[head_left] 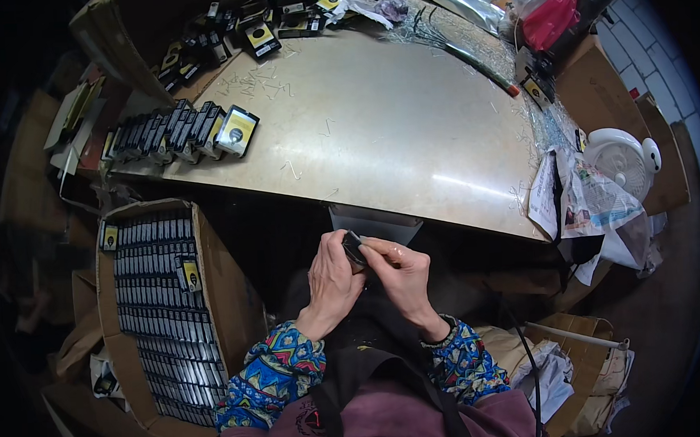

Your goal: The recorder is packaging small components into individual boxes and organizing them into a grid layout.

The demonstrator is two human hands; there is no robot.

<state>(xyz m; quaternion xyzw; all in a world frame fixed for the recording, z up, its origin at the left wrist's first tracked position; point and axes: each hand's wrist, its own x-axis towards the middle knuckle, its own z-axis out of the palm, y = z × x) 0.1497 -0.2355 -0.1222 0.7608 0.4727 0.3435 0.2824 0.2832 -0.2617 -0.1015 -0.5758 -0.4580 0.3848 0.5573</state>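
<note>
In front of my body, just off the table's near edge, my left hand [331, 280] is wrapped round a small black box [354, 248]. My right hand [400, 272] pinches the same box from the other side, its thumb and fingertips at the box's right edge. The fingers cover much of the box, so its printed face cannot be made out. On the table's left side, a row of black and yellow small boxes [176, 134] stands packed side by side, the nearest-right one leaning with its yellow face up.
A large carton [219, 251] full of similar boxes stands to my left. The metal tabletop [377, 116] carries scattered bent wire hooks [258, 83]. More boxes [260, 39] lie heaped at the far left. A white fan [621, 164] and plastic bags [595, 196] sit at the right.
</note>
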